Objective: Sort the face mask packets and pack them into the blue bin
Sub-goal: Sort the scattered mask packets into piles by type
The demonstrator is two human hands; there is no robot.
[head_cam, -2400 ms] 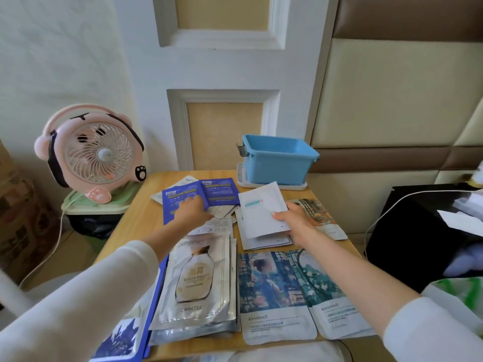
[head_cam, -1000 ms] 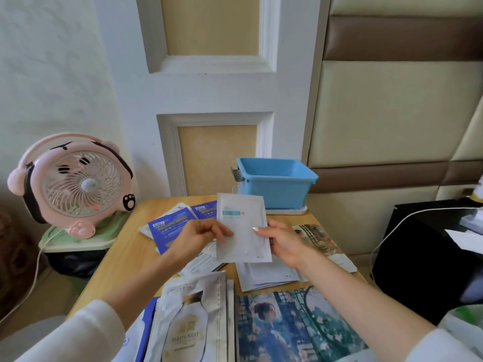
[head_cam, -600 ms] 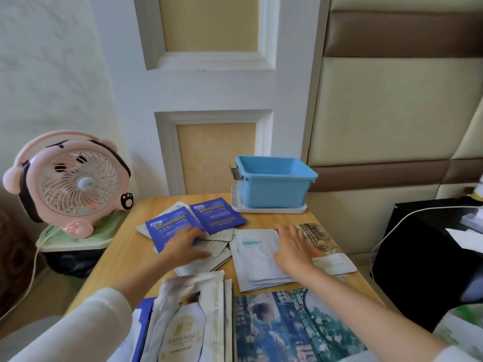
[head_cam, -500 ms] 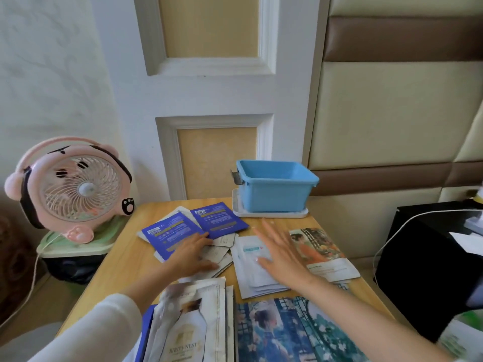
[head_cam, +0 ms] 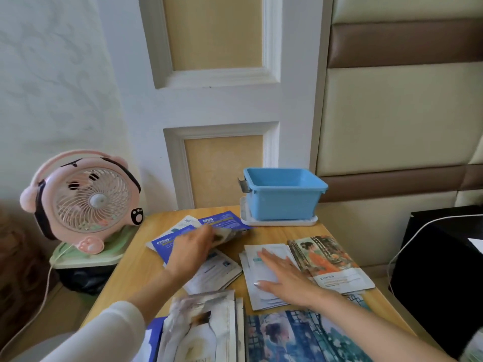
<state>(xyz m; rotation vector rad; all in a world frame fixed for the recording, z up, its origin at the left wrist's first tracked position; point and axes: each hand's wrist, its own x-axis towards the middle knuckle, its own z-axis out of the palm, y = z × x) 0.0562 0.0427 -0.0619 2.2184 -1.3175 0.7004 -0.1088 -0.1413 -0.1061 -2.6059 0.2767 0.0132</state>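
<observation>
Left hand point(head_cam: 192, 253) extended over blue packets point(head_cam: 224, 222), blurred packet point(head_cam: 228, 235) pinched in fingers. Right hand point(head_cam: 285, 275) laid flat, fingers spread, on white stack point(head_cam: 257, 296). Bare counter point(head_cam: 274, 234) seen before bin point(head_cam: 283, 194).

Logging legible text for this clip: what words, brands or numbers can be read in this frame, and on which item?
"KISSNIWAJI", only roughly legible: white strip of the orange-figure packet.
Blue packets: white label patches, print too blurred to read.
White packets under the right hand: teal mark, unreadable.
Silver packet at the bottom edge: lettering smeared.
Nothing to read on the blue bin or the fan.
</observation>
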